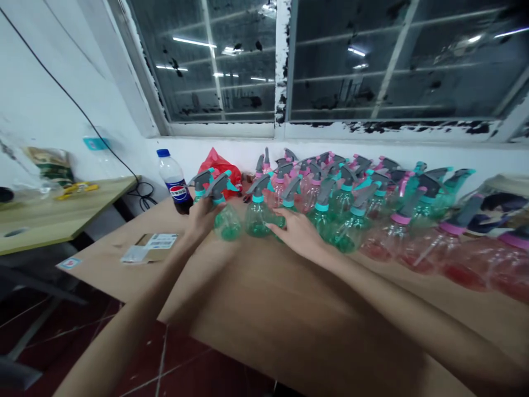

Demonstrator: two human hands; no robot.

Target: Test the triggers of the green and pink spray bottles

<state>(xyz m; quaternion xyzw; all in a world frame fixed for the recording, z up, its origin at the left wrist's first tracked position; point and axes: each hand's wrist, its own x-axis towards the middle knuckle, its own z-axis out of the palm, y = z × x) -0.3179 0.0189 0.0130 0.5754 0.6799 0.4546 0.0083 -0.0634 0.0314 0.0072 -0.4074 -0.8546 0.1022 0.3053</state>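
Green spray bottles [258, 219] stand along the cardboard sheet [289, 314], one clamped at its neck in the left hand [202, 218], the right hand [297, 234] open just beside the others (red-tinted spray bottles [413, 248] stand untouched further right).

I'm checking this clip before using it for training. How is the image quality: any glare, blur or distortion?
Head view: ceiling lights reflect as bright streaks in the window glass; the wide lens tilts the window frame; the green spray bottles and the right hand look slightly soft.
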